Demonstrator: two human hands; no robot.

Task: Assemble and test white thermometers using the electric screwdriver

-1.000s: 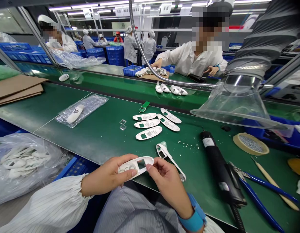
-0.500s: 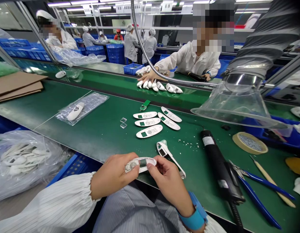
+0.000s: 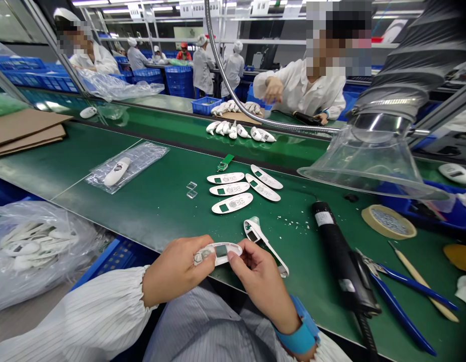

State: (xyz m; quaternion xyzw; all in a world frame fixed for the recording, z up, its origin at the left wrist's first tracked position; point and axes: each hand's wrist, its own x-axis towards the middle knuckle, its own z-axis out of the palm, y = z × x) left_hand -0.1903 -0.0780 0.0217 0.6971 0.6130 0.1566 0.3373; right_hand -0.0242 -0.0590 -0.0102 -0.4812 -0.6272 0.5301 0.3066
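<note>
Between my two hands I hold a white oval plastic cover with a rectangular window, just over the table's front edge. My left hand pinches its left end. At the right end, my right hand grips it with the thumb beside the window. Just behind my right hand lies a white device housing with a circuit board inside. Several similar oval covers lie face up farther back. Two small clear windows rest left of them, and a green circuit board lies behind.
On the right are a black electric screwdriver, blue-handled pliers, a pale stick and a dish of screws. A clear fume hood hangs above. White devices sit on the green conveyor; a co-worker is opposite.
The co-worker's hand has lifted away from the white devices on the conveyor and drawn back. Those devices have shifted slightly left. My hands keep nearly the same hold on the cover.
</note>
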